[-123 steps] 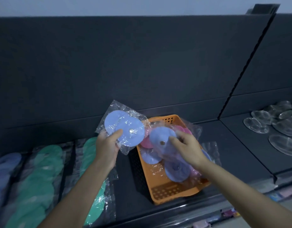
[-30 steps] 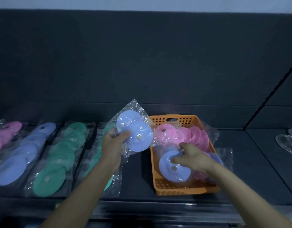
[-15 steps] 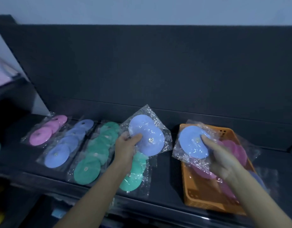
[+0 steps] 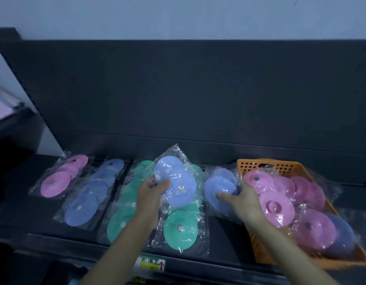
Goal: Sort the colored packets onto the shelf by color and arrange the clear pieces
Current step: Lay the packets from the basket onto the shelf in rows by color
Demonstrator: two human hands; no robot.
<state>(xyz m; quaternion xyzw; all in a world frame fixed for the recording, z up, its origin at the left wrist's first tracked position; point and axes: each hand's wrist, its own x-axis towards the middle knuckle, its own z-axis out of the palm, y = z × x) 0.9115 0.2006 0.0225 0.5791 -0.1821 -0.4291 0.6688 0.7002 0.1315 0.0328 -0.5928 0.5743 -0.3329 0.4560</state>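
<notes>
Dark shelf (image 4: pixel 225 233), dim light. I note the left hand (image 4: pixel 151 192) gripping a blue packet (image 4: pixel 178 182) above the green rows (image 4: pixel 181 228). The right hand (image 4: pixel 242 200), at its 3 o'clock, has lifted a second blue packet (image 4: pixel 219 192) clear of the orange basket (image 4: pixel 281 166) since half a second ago. The blue row (image 4: pixel 89 196) lies at 9 o'clock; pink packets (image 4: pixel 281 204) remain unsorted.
</notes>
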